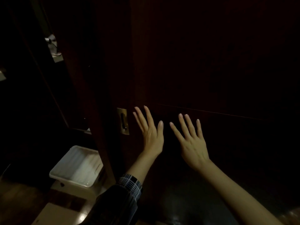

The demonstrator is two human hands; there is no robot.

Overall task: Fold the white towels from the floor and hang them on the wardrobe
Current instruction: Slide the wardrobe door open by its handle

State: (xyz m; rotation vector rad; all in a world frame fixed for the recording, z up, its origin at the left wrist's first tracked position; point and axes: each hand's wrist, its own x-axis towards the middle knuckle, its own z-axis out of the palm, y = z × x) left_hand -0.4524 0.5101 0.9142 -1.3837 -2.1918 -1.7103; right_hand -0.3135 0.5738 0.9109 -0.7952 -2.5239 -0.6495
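Across the centre and right of the frame stands the dark reddish-brown wooden wardrobe door (203,62), its long axis upright, with a brass recessed pull (123,121) set upright near its left edge. Both the left hand (150,130) and the right hand (190,140) are released, fingers spread flat toward the door just right of the pull. At lower left, a white rectangular plastic tub (76,167) sits on the floor; no writing is readable.

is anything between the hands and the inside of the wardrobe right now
Yes. The dark wardrobe door is across the front, with the left hand and right hand spread open on it, right of the brass recessed handle. No towel is visible.
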